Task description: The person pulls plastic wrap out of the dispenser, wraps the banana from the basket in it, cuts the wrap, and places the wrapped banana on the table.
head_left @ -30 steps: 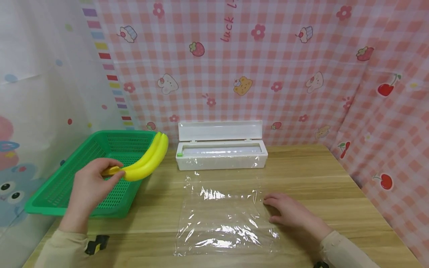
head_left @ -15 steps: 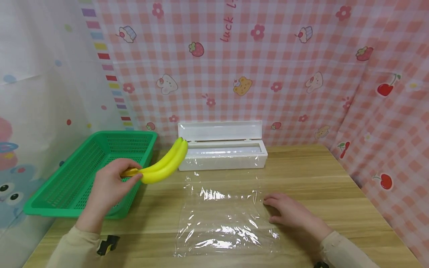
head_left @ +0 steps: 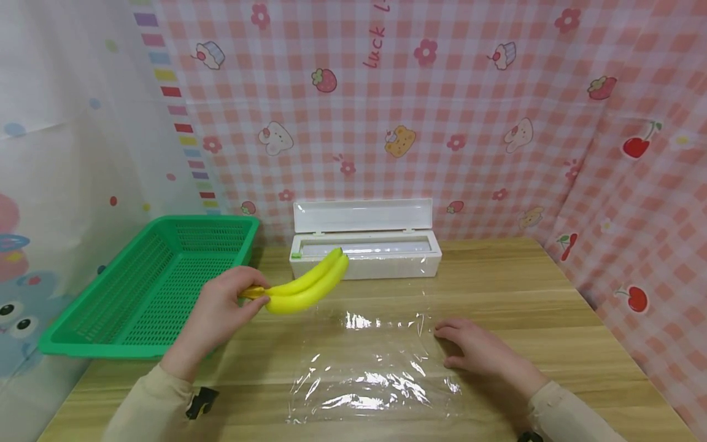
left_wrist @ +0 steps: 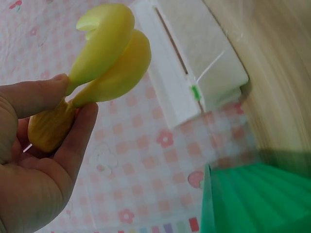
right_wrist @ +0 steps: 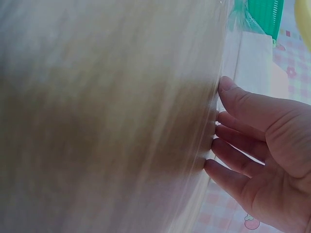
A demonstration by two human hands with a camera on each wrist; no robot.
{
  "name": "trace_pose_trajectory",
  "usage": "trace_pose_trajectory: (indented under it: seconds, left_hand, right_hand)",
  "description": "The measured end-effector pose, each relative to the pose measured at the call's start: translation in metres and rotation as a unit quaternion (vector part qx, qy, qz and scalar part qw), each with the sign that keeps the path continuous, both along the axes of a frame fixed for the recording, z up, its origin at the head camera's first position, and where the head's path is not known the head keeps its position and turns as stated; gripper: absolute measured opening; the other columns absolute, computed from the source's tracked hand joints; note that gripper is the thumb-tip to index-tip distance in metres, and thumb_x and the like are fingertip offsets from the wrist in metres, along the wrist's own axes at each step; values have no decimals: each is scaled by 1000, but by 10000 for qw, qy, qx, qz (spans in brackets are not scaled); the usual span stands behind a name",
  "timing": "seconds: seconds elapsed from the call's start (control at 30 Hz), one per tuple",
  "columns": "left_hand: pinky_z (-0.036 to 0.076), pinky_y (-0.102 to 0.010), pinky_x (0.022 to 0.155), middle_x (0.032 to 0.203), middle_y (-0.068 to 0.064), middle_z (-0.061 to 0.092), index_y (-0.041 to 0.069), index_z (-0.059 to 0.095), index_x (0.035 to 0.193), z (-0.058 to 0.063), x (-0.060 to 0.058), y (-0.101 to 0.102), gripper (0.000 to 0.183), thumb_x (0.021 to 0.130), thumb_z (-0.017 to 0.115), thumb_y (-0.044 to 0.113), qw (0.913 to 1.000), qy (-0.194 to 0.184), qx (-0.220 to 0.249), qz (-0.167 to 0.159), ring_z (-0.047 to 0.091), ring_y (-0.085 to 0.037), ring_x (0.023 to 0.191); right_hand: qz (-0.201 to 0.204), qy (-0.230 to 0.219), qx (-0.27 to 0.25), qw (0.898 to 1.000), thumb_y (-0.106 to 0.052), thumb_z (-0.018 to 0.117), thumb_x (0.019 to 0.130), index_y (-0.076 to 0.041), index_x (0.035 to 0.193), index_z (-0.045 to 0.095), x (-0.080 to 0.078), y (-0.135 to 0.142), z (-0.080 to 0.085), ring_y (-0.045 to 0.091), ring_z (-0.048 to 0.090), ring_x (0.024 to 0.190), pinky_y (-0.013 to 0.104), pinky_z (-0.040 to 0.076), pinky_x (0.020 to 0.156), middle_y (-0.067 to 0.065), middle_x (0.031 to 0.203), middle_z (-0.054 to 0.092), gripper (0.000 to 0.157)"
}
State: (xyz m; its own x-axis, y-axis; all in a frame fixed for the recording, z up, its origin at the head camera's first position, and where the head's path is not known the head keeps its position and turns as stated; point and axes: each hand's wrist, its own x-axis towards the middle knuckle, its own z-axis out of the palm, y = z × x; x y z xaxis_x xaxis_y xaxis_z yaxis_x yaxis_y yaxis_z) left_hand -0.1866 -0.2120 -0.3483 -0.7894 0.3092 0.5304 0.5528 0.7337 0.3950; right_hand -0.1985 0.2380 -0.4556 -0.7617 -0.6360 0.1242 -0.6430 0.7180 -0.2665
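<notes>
Two joined yellow bananas [head_left: 306, 291] hang in the air, pinched at the brown stem by my left hand [head_left: 223, 307]. Their tips point right, over the far left part of a sheet of clear plastic wrap [head_left: 375, 362]. The left wrist view shows thumb and fingers round the stem [left_wrist: 51, 124]. The wrap lies on the table and runs out of a white dispenser box [head_left: 364, 265] with its lid raised. My right hand [head_left: 477, 350] rests at the wrap's right side, fingertips on the table surface, holding nothing; in the right wrist view its fingers are loosely bent.
A green plastic basket [head_left: 55, 344] with perforated sides stands at the left of the wooden table [head_left: 525, 288]. A small green slider [head_left: 296, 255] sits on the dispenser's left end. Pink checked cloth [head_left: 353, 123] hangs behind and at the right.
My left hand has carried the bananas rightward, from above the basket to the left part of the wrap. The right hand has stayed in place.
</notes>
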Motion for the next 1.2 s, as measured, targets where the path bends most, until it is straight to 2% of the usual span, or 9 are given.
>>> trace_pose_trajectory:
  seconds: [0.17, 0.53, 0.7, 0.87, 1.0, 1.2]
  left_hand:
    - [57, -39, 74, 97, -4, 68, 6, 71, 92, -6, -6, 11, 23, 76, 81, -5, 9994, 22, -102, -329, 62, -20, 86]
    - [57, -38, 79, 97, -2, 69, 9, 70, 91, -24, -12, 34, 26, 74, 82, -7, 9963, -23, 38, -855, 63, -21, 90]
    - [56, -36, 79, 96, -2, 69, 9, 70, 90, -33, -15, 45, 26, 73, 83, -6, 9943, 4, -123, -1059, 62, -20, 91]
    - [55, -36, 80, 94, -1, 68, 8, 69, 90, -40, -19, 56, 26, 72, 83, -6, 9894, 3, -223, -1434, 61, -20, 89]
    - [55, -37, 82, 94, 0, 67, 8, 69, 91, -46, -21, 62, 25, 74, 82, -6, 9854, -154, -323, -1663, 61, -19, 90]
    - [55, -36, 84, 95, 0, 67, 8, 69, 92, -53, -24, 69, 23, 77, 80, -5, 9821, -414, -530, -1759, 62, -19, 91]
  right_hand:
    - [0, 37, 15, 10000, -17, 83, 78, 3, 118, 65, 0, 0, 0, 39, 57, 114, 55, 45, 99, 17, 123, 61, 49]
    - [-32, 151, 23, 9999, -18, 83, 77, 4, 118, 65, 0, 0, -2, 40, 57, 114, 55, 45, 99, 19, 123, 61, 50]
    - [-13, 146, 16, 9999, -18, 83, 77, 4, 118, 65, 0, 0, -2, 41, 57, 114, 56, 45, 99, 19, 123, 61, 50]
    - [11, 150, 36, 9999, -18, 83, 77, 4, 117, 65, 0, 0, -3, 40, 57, 113, 56, 45, 99, 19, 122, 61, 49]
    - [-6, 124, 36, 9999, -17, 83, 77, 5, 117, 65, 0, 0, -2, 40, 57, 114, 55, 45, 100, 20, 123, 61, 50]
    - [-19, 114, 33, 9999, -16, 83, 77, 6, 117, 65, 0, 0, -2, 41, 57, 115, 55, 44, 100, 20, 124, 61, 49]
